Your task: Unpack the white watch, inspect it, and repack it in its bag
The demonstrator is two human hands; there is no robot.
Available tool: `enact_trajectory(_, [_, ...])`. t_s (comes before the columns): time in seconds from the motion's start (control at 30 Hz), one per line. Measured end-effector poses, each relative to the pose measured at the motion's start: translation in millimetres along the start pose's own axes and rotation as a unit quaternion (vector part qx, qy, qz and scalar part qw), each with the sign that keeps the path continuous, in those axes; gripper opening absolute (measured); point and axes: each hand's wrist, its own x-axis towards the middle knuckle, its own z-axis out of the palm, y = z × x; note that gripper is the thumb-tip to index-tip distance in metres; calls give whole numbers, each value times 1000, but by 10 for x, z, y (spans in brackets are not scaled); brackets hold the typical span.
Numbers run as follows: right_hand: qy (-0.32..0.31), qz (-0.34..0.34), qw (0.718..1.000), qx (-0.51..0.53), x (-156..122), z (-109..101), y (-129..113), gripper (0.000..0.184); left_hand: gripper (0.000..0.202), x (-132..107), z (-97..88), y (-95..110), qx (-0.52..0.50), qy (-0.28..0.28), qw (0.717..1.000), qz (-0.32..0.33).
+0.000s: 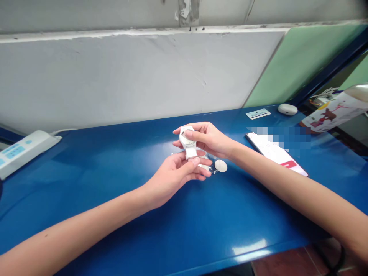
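My forearms come in from the near edge of the blue counter (pixel 120 230) and meet at its middle. My left hand (pixel 178 174) is the nearer one: palm turned up, fingers half curled, with the thumb and fingertips pinching the short lower tab of a white round piece (pixel 187 142). Just beyond it, my right hand (pixel 211 140) grips the ring-shaped top of the same piece, thumb on the near side and fingers folded over the far rim. The piece is held between both hands, lifted just off the counter and nearly upright.

Right below my right hand, a small white disc (pixel 220 166) lies flat on the counter, with something clear and crumpled touching it; I cannot tell what that is.

Farther to the right of my hands lies a phone (pixel 277 155), screen up. Beyond it sit a small card (pixel 258 113) and a white oval case (pixel 287 109). Well to the left of my hands, by the wall, lies a white power strip (pixel 21 151).
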Motion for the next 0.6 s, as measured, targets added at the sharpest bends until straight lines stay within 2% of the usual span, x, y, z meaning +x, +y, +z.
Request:
enact_trajectory(0.2, [-16,-10,999,43,-2,23,-16,26,26,-24,34,22,14,-4,1000,-21])
enact_trajectory(0.4, [-47,12,991,128,-38,74,-127,40,28,-21,44,8,15,1,999,-35])
enact_trajectory(0.6, [-52,20,987,151,-49,76,-175,51,30,-35,51,23,9,17,999,-25])
